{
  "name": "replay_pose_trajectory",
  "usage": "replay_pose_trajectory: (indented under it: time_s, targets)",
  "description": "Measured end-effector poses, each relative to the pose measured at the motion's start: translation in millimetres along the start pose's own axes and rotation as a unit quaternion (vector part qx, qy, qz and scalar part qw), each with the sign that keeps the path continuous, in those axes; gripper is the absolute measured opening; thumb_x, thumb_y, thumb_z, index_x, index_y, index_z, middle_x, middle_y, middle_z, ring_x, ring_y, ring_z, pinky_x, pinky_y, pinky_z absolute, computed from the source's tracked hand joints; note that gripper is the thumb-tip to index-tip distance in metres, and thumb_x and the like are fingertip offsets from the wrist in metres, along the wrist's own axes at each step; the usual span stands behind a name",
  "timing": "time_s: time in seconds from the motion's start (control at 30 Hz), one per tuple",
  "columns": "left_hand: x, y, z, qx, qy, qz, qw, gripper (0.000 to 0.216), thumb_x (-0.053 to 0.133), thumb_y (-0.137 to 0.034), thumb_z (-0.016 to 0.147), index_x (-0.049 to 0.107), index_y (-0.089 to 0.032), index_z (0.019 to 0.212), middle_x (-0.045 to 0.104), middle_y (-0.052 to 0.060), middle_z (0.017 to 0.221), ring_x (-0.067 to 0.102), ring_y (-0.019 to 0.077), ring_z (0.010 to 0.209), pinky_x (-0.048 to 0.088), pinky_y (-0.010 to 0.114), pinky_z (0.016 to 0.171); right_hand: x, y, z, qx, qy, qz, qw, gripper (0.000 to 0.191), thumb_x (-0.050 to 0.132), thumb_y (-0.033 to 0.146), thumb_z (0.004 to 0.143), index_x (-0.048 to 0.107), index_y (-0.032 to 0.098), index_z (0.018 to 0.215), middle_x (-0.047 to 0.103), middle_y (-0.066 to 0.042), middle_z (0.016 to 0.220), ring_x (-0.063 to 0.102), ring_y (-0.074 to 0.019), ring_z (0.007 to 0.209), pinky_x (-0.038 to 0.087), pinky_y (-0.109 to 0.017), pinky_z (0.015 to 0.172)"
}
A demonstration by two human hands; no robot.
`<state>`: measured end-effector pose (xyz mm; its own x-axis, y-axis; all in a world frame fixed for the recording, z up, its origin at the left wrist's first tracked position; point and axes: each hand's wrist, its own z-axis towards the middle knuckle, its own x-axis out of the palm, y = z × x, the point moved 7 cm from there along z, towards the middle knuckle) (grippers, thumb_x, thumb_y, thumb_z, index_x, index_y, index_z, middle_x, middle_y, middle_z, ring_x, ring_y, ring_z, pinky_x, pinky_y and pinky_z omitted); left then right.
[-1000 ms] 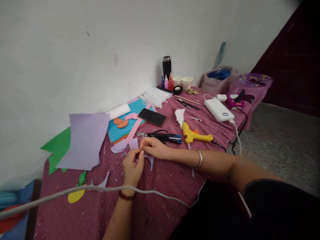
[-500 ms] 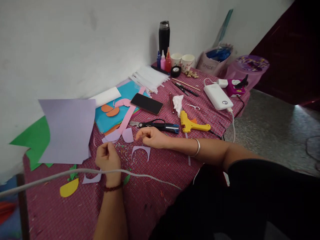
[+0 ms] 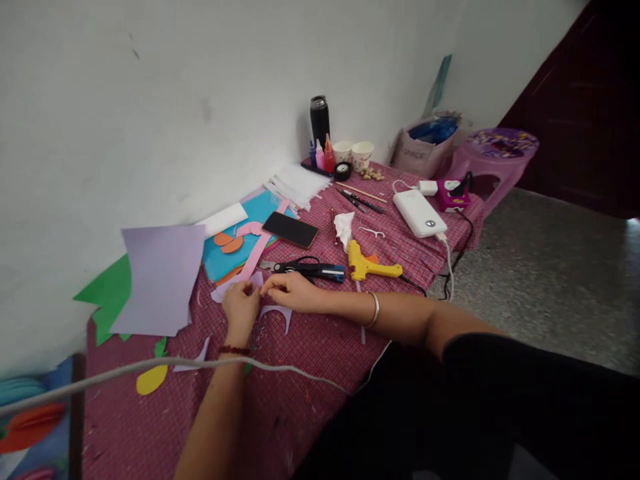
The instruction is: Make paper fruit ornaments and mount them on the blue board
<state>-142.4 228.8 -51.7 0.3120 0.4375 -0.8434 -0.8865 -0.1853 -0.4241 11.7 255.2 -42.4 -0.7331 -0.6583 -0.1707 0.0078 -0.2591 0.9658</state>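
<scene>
My left hand is closed in a pinch over the pale purple paper pieces. Close by on its right, my right hand has its fingers curled together, the tips nearly meeting those of the left. Anything pinched between the fingers is too small to make out. A purple offcut with a curved notch lies just below my right hand. Black-handled scissors and a blue-and-black cutter rest right above it. Further right is a yellow glue gun.
A grey cable crosses low in front of my left forearm. Purple sheets and green paper are at left. A phone lies on coloured sheets. Power bank, paper cups and flask stand farther back.
My left hand has moved right and up to meet my right hand over the purple pieces. The whole view has shifted somewhat, with the table's back sitting lower.
</scene>
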Motion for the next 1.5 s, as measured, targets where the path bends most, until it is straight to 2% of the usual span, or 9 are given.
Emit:
replay_pose_trajectory:
  time_s: [0.1,0.27,0.53,0.63,0.77,0.9,1.13,1.3,1.5]
  targets:
    - [-9.4,-11.5,-8.2,0.034,-0.033,-0.005,0.999,0.017,0.057,-0.035,0.076,0.060,-0.020,0.068,0.062,0.005,0.070,0.056,0.0212,0.071,0.043,0.034,0.069,-1.1,0.8,0.3,0.021,-0.003,0.031,0.999,0.010,0.054,0.015,0.088,0.056,0.015,0.078,0.051,0.007,0.054,0.047,-0.0068,0.049,0.036,-0.018,0.053]
    - [-43.2,-26.2,-54.1,0.095,-0.108,-0.005,0.990,0.010,0.055,-0.023,0.079,0.063,-0.021,0.084,0.068,0.010,0.098,0.059,0.0261,0.101,0.039,0.046,0.097,-11.0,4.1,-1.0,0.047,-0.032,0.078,0.995,0.028,0.047,0.033,0.096,0.044,0.018,0.072,0.050,0.006,0.058,0.047,-0.0077,0.049,0.035,-0.020,0.051]
    - [-52.9,-40.0,-83.1,0.203,-0.180,-0.030,0.962,0.014,0.060,-0.013,0.078,0.059,-0.022,0.089,0.070,0.008,0.105,0.060,0.0250,0.112,0.040,0.049,0.104,-6.0,6.7,2.6,0.009,0.022,0.008,1.000,0.018,0.059,0.033,0.088,0.056,0.015,0.089,0.054,0.003,0.072,0.047,-0.0104,0.066,0.035,-0.023,0.062]
    - [-52.9,-38.4,-82.7,0.173,-0.185,-0.062,0.965,0.020,0.063,-0.017,0.077,0.059,-0.021,0.096,0.068,0.010,0.111,0.059,0.0258,0.114,0.040,0.050,0.105,0.8,-2.9,3.8,0.020,0.044,0.027,0.998,0.011,0.060,0.023,0.082,0.054,0.015,0.078,0.051,0.004,0.068,0.046,-0.0095,0.063,0.034,-0.021,0.059]
    - [-54.5,-22.9,-81.8,0.057,-0.216,-0.222,0.949,0.059,0.072,-0.025,0.072,0.050,-0.021,0.127,0.056,0.014,0.132,0.057,0.0248,0.118,0.044,0.046,0.104,4.2,-11.7,3.7,0.037,0.050,0.029,0.998,0.010,0.055,0.020,0.082,0.051,0.016,0.074,0.049,0.006,0.061,0.045,-0.0085,0.057,0.034,-0.020,0.055]
    - [-36.3,-10.6,-76.7,-0.016,-0.145,-0.386,0.911,0.056,0.071,-0.034,0.075,0.051,-0.021,0.126,0.064,0.012,0.118,0.065,0.0212,0.105,0.053,0.038,0.091,6.8,-13.9,2.2,0.045,0.067,0.025,0.996,0.010,0.055,0.022,0.082,0.051,0.016,0.076,0.049,0.007,0.060,0.045,-0.0077,0.053,0.034,-0.019,0.053]
    - [-17.7,2.1,-83.1,-0.104,-0.085,-0.381,0.915,0.024,0.070,-0.039,0.076,0.065,-0.017,0.083,0.068,0.002,0.074,0.063,0.0142,0.069,0.053,0.029,0.072,8.9,-6.2,-1.9,0.045,0.099,0.026,0.994,0.017,0.052,0.026,0.089,0.051,0.015,0.076,0.051,0.005,0.063,0.047,-0.0078,0.055,0.037,-0.019,0.053]
    - [-16.1,-2.9,-85.7,-0.114,-0.089,-0.366,0.919,0.021,0.067,-0.037,0.076,0.062,-0.017,0.075,0.063,-0.001,0.065,0.058,0.0122,0.059,0.049,0.025,0.062,15.1,4.9,-6.0,0.003,0.149,0.062,0.987,0.021,0.055,0.035,0.091,0.055,0.014,0.096,0.054,0.003,0.074,0.051,-0.0095,0.065,0.041,-0.020,0.060]
    - [-25.9,-4.1,-79.3,-0.113,-0.074,-0.326,0.936,0.029,0.061,-0.045,0.077,0.063,-0.017,0.085,0.066,0.002,0.073,0.064,0.0155,0.067,0.053,0.030,0.069,3.6,-7.8,2.2,0.018,0.058,-0.032,0.998,0.004,0.057,0.018,0.082,0.057,0.014,0.082,0.051,0.004,0.067,0.045,-0.0091,0.062,0.034,-0.020,0.058]
